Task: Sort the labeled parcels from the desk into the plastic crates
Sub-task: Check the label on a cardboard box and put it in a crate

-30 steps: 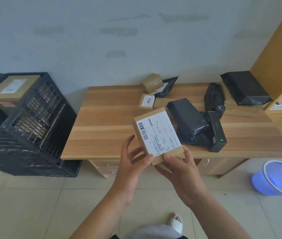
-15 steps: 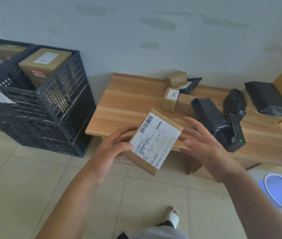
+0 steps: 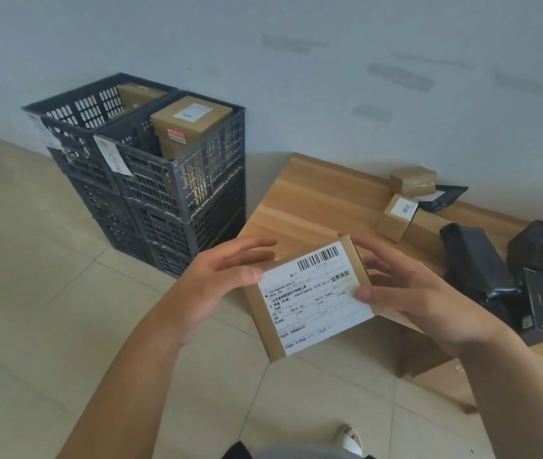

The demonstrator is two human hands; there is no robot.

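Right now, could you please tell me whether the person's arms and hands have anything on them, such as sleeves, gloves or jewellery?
Nothing shows on them. The left hand and right hand are bare, with no gloves or rings in view, and no watch or band at either wrist. Both forearms are uncovered down to the bottom edge of the picture, so no sleeve shows.

A pale blue-grey wall (image 3: 330,44) with darker patched streaks fills the upper frame, from ten to two o'clock. Beige floor tiles (image 3: 31,326) with thin grout lines spread across the lower left. At six o'clock, a light-coloured sandal (image 3: 349,438) rests on the tiles. A small black device (image 3: 537,308) showing a green light sits at three o'clock.
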